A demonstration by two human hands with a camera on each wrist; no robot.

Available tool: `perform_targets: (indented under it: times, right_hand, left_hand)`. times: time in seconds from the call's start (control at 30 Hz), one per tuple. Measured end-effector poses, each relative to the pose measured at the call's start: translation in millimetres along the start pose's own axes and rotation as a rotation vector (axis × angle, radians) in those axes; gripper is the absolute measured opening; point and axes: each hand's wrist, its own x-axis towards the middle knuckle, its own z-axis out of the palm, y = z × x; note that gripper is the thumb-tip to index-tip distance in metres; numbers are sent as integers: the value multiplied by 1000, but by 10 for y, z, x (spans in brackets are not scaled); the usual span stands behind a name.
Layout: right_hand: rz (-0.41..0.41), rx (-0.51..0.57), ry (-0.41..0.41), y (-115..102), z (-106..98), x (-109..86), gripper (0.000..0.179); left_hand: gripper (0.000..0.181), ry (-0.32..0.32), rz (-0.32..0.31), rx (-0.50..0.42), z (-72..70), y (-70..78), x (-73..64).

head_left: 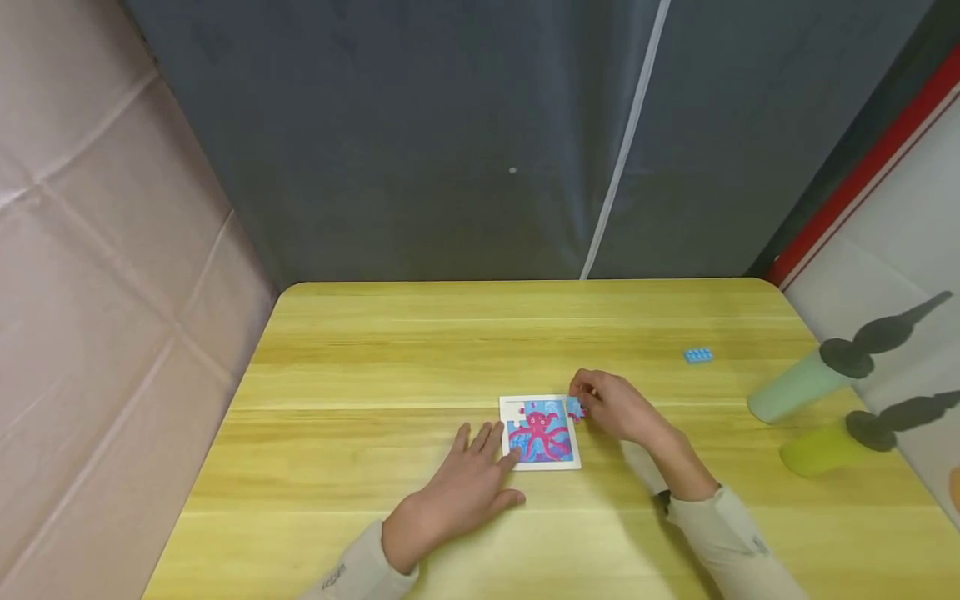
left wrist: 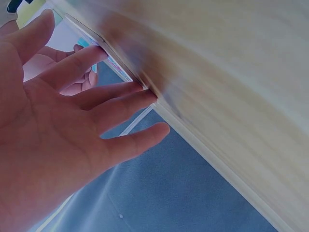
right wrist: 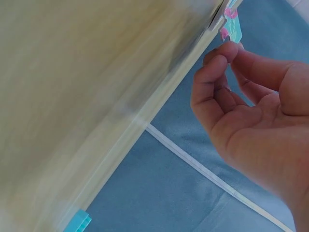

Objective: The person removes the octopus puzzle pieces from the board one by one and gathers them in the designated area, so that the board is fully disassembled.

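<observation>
A jigsaw puzzle with a pink octopus on blue lies in a white-bordered tray [head_left: 540, 467] on the table. Bare white backing shows at its upper left corner. My left hand [head_left: 465, 487] lies palm down with fingers spread and straight, the index fingertip on the puzzle's lower left part and other fingertips by the tray's left edge. Between thumb and fingertips, my right hand [head_left: 618, 407] pinches a blue and pink puzzle piece [head_left: 575, 408] over the tray's upper right corner. In the right wrist view this piece [right wrist: 233, 26] stands tilted above the table surface.
A light blue toy brick [head_left: 698, 356] sits farther back on the wooden table [head_left: 360, 358]. Two cylinders, one pale green [head_left: 795, 387] and one yellow-green [head_left: 817, 448], with dark tops, are at the right edge. A dark curtain [head_left: 420, 150] hangs behind.
</observation>
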Motion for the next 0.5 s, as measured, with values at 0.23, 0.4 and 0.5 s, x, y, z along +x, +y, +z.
perform_targets:
  times: [0.23,0.4,0.5]
  right_hand:
    - [44,10,-7,36,-28,-12,16]
    - [51,-3,-4,65,-35,3,16]
    - [50,-10,0,83,-38,24,16]
  left_hand:
    - [62,2,3,-1,8,-9,3]
    - [63,2,4,11,9,-12,6]
    - [63,5,5,21,7,-13,6]
